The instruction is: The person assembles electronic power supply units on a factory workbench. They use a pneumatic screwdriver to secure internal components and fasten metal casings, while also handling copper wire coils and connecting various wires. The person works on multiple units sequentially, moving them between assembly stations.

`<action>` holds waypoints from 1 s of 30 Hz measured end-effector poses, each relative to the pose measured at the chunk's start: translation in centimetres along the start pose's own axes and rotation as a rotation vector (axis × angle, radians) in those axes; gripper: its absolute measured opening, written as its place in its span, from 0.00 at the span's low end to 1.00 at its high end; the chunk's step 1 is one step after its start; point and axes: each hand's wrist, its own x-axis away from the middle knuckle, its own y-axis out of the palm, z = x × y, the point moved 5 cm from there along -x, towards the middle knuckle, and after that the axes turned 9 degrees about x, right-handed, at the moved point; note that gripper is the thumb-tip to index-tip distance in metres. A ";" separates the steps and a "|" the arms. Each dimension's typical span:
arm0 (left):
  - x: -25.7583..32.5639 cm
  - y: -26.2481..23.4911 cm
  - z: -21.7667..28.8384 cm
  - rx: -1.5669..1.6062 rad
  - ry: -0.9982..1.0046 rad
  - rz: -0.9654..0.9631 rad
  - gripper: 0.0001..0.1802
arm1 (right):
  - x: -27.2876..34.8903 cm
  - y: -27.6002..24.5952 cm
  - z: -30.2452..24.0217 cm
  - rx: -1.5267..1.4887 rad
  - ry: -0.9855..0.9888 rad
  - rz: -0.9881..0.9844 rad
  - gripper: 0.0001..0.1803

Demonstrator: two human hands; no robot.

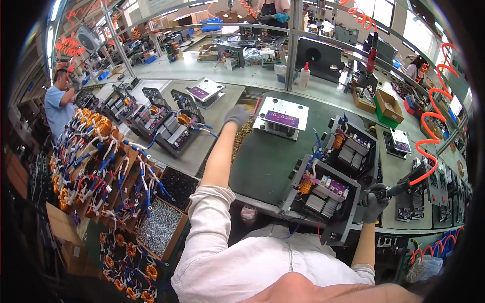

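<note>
My left hand (pixel 237 115), in a grey glove, reaches over a narrow bin of small brass-coloured parts (pixel 244 132); its fingers are blurred against the bin. Right of it, a silver metal plate with a purple circuit board (pixel 283 118) lies on the green mat. My right hand (pixel 375 204), also gloved, is wrapped round a black air screwdriver (pixel 399 188) with an orange coiled hose (pixel 429 146). Beside that hand are two open black housings, a near one (pixel 323 194) and a far one (pixel 353 146), each with a copper coil, grey heatsinks and wires.
On the left stand wired copper coils (pixel 96 166) in cardboard dividers and a box of silver screws (pixel 160 225). More black housings (pixel 161 123) sit on the left bench. A white bottle (pixel 304 77) and a metal post (pixel 291 55) stand behind the mat. Co-workers are farther off.
</note>
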 end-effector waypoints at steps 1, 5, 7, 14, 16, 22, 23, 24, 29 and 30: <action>-0.3 0.4 -3.6 -0.096 -0.093 -0.029 0.20 | -0.4 -0.4 0.2 -0.009 0.055 0.020 0.22; 0.7 3.6 -8.3 -0.205 -0.321 -0.068 0.19 | -1.6 -1.4 -0.3 -0.050 0.138 0.109 0.20; 2.2 4.0 -5.3 -0.325 -0.259 -0.100 0.23 | -1.7 -1.6 -1.0 -0.022 0.100 0.151 0.18; 1.1 6.4 -4.8 -0.531 -0.108 -0.102 0.21 | -1.8 -1.7 1.0 0.073 0.030 0.249 0.20; 1.9 6.2 -4.5 -0.624 -0.013 -0.032 0.14 | -1.5 -1.7 1.2 0.058 0.060 0.225 0.21; 0.8 7.0 -7.3 -0.678 0.033 0.004 0.08 | -1.1 -1.2 0.1 0.096 0.041 0.236 0.21; 0.4 6.4 -7.9 -0.602 0.051 0.083 0.08 | -1.0 -1.2 0.1 0.094 0.047 0.237 0.21; 0.2 5.7 -7.3 -0.484 0.079 0.095 0.08 | -0.7 -1.4 0.2 0.101 0.055 0.242 0.21; -1.7 4.1 -13.7 1.056 -0.358 0.351 0.12 | -0.1 -2.0 0.6 0.084 0.080 0.217 0.22; -1.6 4.2 -14.5 1.277 -0.359 0.333 0.13 | -0.1 -2.3 1.0 0.068 0.119 0.223 0.22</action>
